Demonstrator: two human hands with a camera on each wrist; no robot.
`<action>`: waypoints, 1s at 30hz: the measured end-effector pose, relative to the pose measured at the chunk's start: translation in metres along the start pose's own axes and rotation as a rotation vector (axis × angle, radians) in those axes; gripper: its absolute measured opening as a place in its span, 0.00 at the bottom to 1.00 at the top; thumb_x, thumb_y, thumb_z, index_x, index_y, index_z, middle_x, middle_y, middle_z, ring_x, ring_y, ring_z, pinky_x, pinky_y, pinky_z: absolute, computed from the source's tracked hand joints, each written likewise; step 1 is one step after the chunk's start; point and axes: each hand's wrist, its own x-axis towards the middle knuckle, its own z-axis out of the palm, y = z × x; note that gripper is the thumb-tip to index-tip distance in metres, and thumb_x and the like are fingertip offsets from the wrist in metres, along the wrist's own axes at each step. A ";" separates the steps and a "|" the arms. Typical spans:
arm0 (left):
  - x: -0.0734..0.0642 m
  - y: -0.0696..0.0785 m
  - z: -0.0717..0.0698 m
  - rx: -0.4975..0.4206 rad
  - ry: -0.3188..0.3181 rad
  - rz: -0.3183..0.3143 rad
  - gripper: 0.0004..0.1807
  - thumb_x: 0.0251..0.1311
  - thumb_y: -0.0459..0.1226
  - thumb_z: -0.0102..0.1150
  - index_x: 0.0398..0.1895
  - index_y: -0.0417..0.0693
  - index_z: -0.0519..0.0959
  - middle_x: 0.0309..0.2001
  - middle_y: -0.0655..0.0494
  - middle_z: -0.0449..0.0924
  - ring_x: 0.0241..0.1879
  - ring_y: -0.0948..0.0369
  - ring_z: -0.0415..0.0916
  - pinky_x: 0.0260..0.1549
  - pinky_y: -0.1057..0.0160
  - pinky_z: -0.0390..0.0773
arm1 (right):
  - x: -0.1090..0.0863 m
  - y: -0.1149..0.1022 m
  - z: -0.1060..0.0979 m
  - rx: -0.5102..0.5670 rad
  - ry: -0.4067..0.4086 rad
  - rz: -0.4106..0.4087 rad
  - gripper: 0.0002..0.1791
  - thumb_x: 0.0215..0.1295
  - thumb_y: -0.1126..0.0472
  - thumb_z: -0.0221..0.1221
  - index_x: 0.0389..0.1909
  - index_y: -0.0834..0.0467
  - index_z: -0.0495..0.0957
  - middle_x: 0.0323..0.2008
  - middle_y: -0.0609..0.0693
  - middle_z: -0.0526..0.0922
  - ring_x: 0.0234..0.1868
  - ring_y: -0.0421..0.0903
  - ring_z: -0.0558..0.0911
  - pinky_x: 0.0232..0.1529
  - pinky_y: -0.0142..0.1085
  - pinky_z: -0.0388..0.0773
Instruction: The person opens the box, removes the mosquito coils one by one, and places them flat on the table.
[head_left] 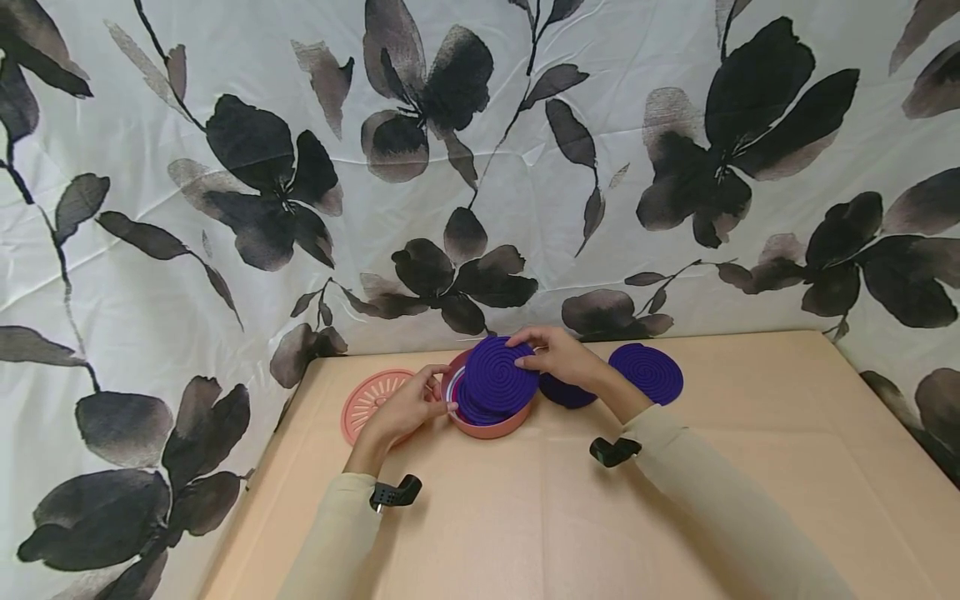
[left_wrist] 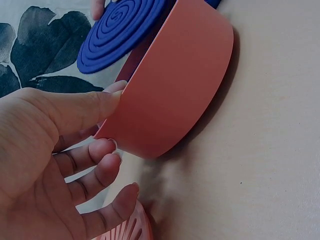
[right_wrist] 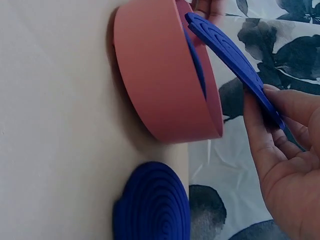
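Left hand (head_left: 408,406) pinches one bowl (head_left: 489,431), right hand (head_left: 564,360) one coaster (head_left: 501,375) above it; one lid (head_left: 369,402) left, at least two coasters (head_left: 647,373) right.

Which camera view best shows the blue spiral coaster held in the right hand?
The head view: the held coaster mostly faces the camera, its spiral almost whole, the right hand covering some edge. The left wrist view crops it at the top; the right wrist view shows it nearly edge-on.

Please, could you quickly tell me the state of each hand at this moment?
Left hand: pinching the rim of the round pink container.
Right hand: holding a spiral blue coaster, tilted over the container.
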 end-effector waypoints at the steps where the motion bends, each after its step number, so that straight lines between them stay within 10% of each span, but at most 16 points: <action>1: 0.000 0.000 0.000 0.000 -0.001 0.000 0.38 0.59 0.38 0.73 0.72 0.48 0.67 0.40 0.49 0.71 0.36 0.56 0.69 0.30 0.63 0.69 | -0.001 -0.001 -0.002 -0.003 0.002 -0.003 0.18 0.66 0.65 0.66 0.56 0.58 0.82 0.47 0.58 0.82 0.42 0.48 0.79 0.40 0.36 0.80; 30: -0.004 -0.002 -0.003 -0.024 -0.032 -0.004 0.38 0.59 0.37 0.72 0.72 0.50 0.67 0.42 0.46 0.72 0.38 0.55 0.69 0.31 0.62 0.71 | -0.049 0.009 -0.051 -0.043 0.089 0.055 0.22 0.65 0.61 0.68 0.60 0.55 0.80 0.53 0.59 0.78 0.49 0.52 0.81 0.44 0.43 0.83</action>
